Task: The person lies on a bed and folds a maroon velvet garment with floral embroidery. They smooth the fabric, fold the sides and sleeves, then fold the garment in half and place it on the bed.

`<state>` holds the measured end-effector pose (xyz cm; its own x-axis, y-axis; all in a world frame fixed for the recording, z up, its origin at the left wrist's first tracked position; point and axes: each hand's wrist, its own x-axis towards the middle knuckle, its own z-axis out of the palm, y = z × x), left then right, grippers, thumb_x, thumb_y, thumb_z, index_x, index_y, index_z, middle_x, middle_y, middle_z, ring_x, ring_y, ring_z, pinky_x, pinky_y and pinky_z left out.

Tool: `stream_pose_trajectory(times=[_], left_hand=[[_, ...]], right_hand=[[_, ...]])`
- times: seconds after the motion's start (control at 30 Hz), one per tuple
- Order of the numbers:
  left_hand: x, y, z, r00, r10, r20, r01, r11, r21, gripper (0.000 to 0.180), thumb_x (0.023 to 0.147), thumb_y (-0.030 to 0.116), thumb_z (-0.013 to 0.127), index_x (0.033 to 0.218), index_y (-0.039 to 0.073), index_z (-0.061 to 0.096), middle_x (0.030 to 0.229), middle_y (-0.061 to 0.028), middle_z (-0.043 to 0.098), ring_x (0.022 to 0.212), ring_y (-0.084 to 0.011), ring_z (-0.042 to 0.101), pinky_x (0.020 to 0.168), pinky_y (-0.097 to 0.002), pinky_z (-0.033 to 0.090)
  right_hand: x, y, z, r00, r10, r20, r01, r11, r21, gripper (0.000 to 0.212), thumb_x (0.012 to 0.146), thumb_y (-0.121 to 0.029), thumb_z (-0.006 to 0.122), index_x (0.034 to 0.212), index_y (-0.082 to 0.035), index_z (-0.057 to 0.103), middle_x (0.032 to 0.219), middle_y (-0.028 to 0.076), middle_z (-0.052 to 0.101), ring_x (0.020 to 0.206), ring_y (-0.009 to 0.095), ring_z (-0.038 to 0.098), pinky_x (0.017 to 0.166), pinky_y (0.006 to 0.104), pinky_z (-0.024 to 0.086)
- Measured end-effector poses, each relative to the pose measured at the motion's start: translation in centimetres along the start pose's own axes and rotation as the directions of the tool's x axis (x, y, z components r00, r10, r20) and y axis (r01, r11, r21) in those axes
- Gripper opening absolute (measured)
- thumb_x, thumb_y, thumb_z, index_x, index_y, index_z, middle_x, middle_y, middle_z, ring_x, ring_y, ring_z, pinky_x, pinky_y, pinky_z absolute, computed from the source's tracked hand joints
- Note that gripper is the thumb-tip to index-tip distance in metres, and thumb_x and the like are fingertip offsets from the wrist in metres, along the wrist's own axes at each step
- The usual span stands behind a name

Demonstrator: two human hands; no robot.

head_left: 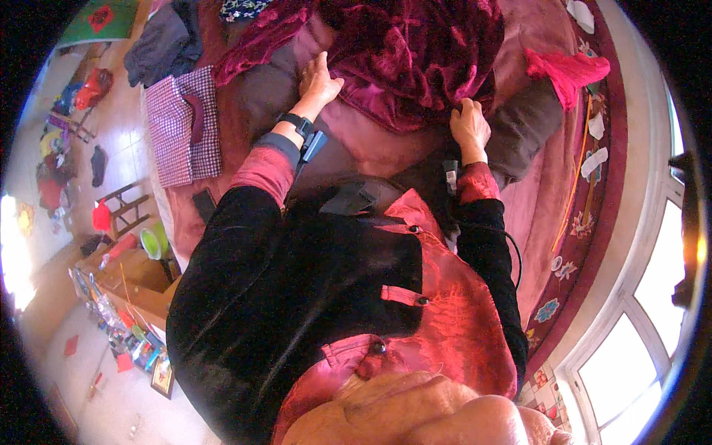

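A burgundy velvet garment (404, 55) lies in folds over my lap and the bedding in front of me. At its left lower edge rests my left hand (320, 81), its thumb apart and fingers stretched forward; the fingertips lie against the cloth. My right hand (470, 130) is closed on the garment's right lower edge, the fingers bent over the velvet. Part of the garment's far side runs out of view at the top. My legs, in dark trousers (523, 126), are folded beneath and beside it.
Pink bedding (530, 222) spreads around me. To the left lie a folded checked cloth (174, 130), a dark garment (165, 44) and a dark phone-like object (204, 204). A bright pink cloth (569, 73) is at the right. Beyond the bed stand a stool (126, 210) and a wooden cabinet (133, 278).
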<state>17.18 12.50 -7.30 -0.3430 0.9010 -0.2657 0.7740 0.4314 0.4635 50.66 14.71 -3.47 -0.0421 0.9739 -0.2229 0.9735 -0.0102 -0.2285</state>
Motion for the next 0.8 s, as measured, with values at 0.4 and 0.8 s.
stream_pose_trajectory(times=[0.4, 0.8], left_hand=[[-0.6, -0.5, -7.7, 0.942, 0.216, -0.256, -0.300, 0.884, -0.358, 0.036, 0.077, 0.020, 0.063, 0.107, -0.001, 0.066, 0.096, -0.0221, 0.070, 0.091, -0.0320, 0.069, 0.083, -0.0387, 0.052], [-9.4, -2.9, -14.0, 0.940, 0.286, -0.185, -0.222, 0.927, 0.302, 0.044, 0.082, 0.034, 0.071, 0.117, 0.009, 0.062, 0.111, -0.0139, 0.063, 0.102, -0.0336, 0.064, 0.085, -0.0439, 0.053]], right_hand=[[-0.1, 1.2, -0.3, 0.985, 0.080, -0.153, -0.015, 0.923, 0.384, 0.026, 0.086, -0.028, 0.057, 0.102, -0.009, 0.065, 0.095, 0.019, 0.070, 0.088, 0.039, 0.067, 0.077, 0.0485, 0.052], [-4.5, 1.5, -0.8, 0.939, -0.082, -0.334, 0.199, 0.922, 0.333, 0.021, 0.083, -0.022, 0.064, 0.100, -0.011, 0.060, 0.099, 0.017, 0.065, 0.089, 0.039, 0.063, 0.075, 0.0480, 0.051]])
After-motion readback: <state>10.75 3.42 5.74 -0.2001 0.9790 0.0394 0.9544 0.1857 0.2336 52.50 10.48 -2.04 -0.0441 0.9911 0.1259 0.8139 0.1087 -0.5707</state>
